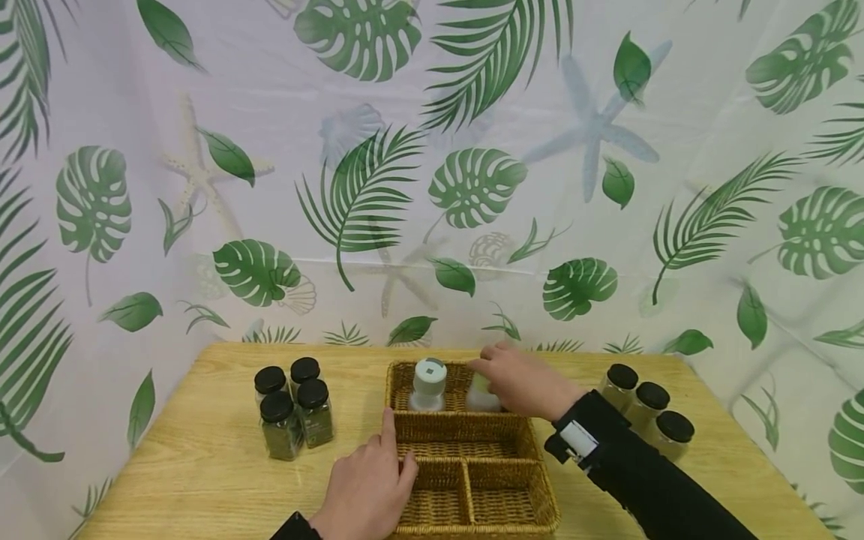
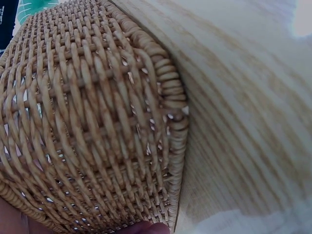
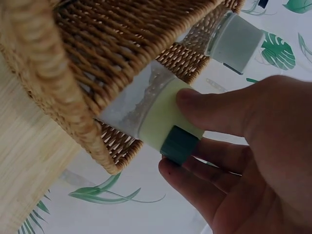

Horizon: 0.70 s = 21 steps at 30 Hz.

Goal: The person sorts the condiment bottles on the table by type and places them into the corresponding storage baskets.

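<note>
Right hand (image 1: 523,382): arm stretched across the wicker basket (image 1: 496,437), thumb and fingers pinching the yellow-green lid (image 3: 165,114) of a clear jar (image 3: 130,105) in the back compartment, right side. Left hand (image 1: 371,484): index finger straight, touching the left rim; thumb spread.

Your head view: evenly bright. Left-wrist view: you see white glare right of the basket (image 2: 92,117), tabletop (image 2: 243,131) washed out. Right-wrist view: dimmer, basket's near rim (image 3: 41,44) blurred.
</note>
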Motion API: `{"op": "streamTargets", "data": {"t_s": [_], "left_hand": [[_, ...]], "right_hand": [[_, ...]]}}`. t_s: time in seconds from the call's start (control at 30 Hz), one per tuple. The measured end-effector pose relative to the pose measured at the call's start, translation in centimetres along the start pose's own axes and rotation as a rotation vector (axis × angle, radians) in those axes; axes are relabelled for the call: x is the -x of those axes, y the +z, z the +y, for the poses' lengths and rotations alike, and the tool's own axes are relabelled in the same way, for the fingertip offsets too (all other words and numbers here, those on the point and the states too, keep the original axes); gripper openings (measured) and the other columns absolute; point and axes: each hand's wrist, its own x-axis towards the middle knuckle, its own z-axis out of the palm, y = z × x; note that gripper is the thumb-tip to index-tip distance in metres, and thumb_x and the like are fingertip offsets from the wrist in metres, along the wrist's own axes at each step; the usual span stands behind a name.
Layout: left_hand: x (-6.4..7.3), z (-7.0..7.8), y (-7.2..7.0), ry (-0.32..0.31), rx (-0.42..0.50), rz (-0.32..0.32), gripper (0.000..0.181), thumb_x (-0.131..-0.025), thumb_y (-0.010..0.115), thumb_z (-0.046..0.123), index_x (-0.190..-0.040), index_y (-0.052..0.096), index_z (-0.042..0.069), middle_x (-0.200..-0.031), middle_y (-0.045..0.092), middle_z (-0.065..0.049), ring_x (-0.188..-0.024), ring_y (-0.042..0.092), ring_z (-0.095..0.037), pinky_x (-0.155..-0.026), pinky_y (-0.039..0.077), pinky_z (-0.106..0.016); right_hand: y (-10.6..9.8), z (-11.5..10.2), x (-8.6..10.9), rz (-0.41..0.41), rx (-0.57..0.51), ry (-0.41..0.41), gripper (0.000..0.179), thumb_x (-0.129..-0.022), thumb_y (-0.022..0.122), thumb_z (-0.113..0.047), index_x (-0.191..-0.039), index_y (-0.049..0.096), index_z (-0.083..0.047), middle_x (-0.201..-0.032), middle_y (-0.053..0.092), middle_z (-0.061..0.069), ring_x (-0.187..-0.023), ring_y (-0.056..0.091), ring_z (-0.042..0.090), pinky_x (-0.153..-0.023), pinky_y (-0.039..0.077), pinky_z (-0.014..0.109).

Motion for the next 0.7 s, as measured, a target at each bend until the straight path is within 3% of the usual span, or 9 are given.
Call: {"op": "streamTargets", "data": {"t_s": [0.5,0.7], "left_hand": [[0.14,0.2,-0.09,0.01,0.005,0.0,0.071,-0.101,0.032,0.048,-0.151,0.017,0.0,-0.105,0.061,-0.016,-0.067,0.055,-0.023,-0.047,0.04,-0.037],[0.15,0.22,-0.1,0.008,0.008,0.002,0.071,-0.101,0.033,0.047,-0.151,0.017,0.0,-0.106,0.061,-0.017,-0.069,0.055,-0.024,-0.047,0.04,-0.038]], "right_hand": [[0.18,0.01,0.3,-0.026,-0.015,0.035,0.04,-0.083,0.07,-0.005,-0.122,0.063,-0.01,-0.099,0.06,0.009,-0.086,0.051,0.021,-0.07,0.053,0.034],[-0.04,-0.05,0.5,-0.018,-0.038,0.034,0.046,-0.083,0.067,-0.008,-0.128,0.059,-0.01,-0.112,0.059,0.014,-0.095,0.052,0.025,-0.076,0.053,0.04]]}}
